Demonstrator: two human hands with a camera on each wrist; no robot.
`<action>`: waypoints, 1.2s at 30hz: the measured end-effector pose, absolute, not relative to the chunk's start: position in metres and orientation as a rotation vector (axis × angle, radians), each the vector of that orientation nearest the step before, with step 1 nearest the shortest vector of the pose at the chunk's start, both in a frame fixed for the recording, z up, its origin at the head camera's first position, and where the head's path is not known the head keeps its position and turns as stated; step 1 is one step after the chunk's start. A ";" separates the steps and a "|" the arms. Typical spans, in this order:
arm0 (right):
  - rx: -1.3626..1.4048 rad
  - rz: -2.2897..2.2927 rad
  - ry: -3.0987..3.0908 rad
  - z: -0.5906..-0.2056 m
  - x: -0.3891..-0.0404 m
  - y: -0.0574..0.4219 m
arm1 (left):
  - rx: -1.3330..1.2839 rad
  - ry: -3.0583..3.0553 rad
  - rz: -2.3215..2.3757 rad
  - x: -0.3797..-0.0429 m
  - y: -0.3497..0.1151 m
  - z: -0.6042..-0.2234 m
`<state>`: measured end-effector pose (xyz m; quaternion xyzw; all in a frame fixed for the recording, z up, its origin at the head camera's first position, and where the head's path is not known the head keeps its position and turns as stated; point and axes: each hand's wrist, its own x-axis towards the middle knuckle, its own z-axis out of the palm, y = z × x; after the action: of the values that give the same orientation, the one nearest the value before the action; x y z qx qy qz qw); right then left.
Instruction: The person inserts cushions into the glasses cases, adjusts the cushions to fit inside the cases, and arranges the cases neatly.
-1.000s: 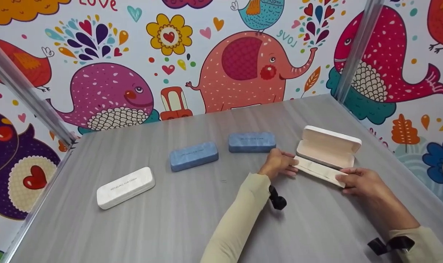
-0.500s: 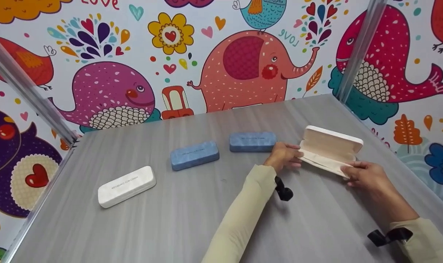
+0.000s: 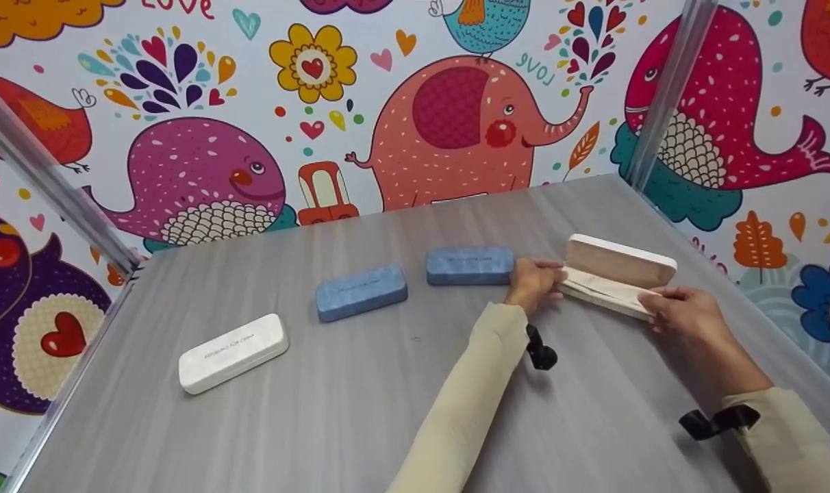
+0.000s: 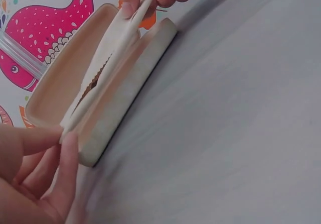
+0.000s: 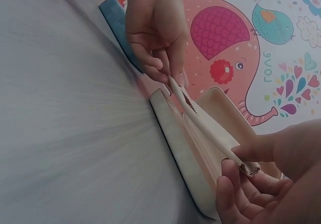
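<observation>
A white glasses case [image 3: 620,259] stands open at the right of the table, its lid raised and its inside pale beige. Over its base, both hands stretch a folded cream cloth [image 4: 108,58] with a zigzag edge. My left hand [image 3: 535,282] pinches the cloth's left end between thumb and fingers. The other end is pinched by my right hand [image 3: 685,311]. In the right wrist view the cloth [image 5: 210,128] sags slightly apart along its fold, above the case's bottom half. What lies inside the fold is hidden.
A blue glasses case [image 3: 470,266] stands closed just left of my left hand. Further left are another closed blue case [image 3: 361,293] and a closed white case [image 3: 234,353]. A cartoon-printed wall [image 3: 360,137] bounds the grey table [image 3: 319,411] at the back.
Both hands have moved the cloth back and up, from in front of the open case to over its base. The closed cases have stayed in place.
</observation>
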<state>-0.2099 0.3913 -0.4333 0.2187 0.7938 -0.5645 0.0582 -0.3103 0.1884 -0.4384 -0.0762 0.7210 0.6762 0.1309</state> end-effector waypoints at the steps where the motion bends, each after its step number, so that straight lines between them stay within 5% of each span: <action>1: 0.666 -1.698 2.426 -0.434 -0.211 0.391 | -0.216 2.109 1.953 -0.311 0.189 -0.437; 36: 0.827 -1.458 2.702 -0.448 -0.222 0.392 | -0.051 2.393 1.812 -0.319 0.198 -0.444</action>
<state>-0.2220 0.3925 -0.4475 0.2600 0.8497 -0.4584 -0.0190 -0.3193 0.1977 -0.4444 -0.0169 0.7952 0.6020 0.0698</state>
